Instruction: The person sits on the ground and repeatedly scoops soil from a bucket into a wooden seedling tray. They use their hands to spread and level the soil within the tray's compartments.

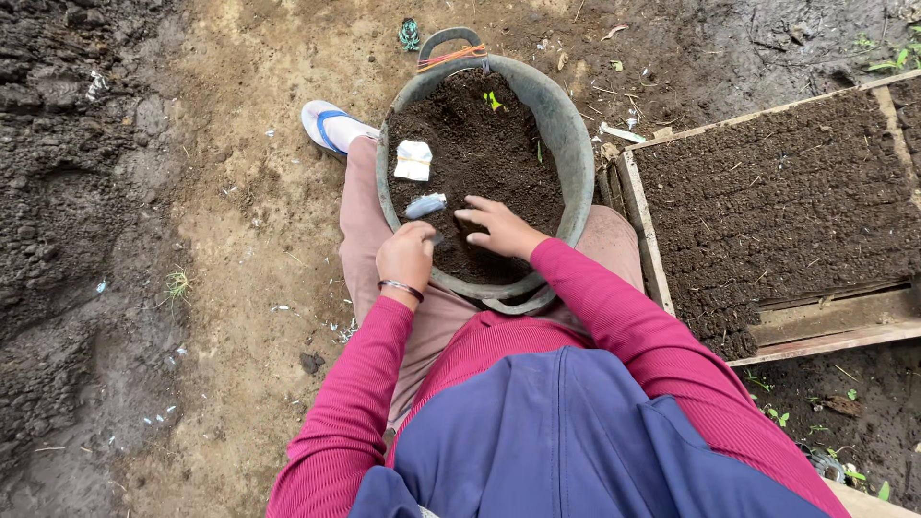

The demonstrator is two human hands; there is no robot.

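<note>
While the basin (566, 144) sits between our knees, we work its soil (480, 163)
Left hand (407, 255) curls around something small; right hand (499, 228) lies flat, fingers spread; next comes a steady pinch

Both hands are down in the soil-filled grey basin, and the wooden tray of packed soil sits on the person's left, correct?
Not quite. The head view shows the left hand and right hand in the grey basin of soil, but the wooden tray sits on the person's right.
</note>
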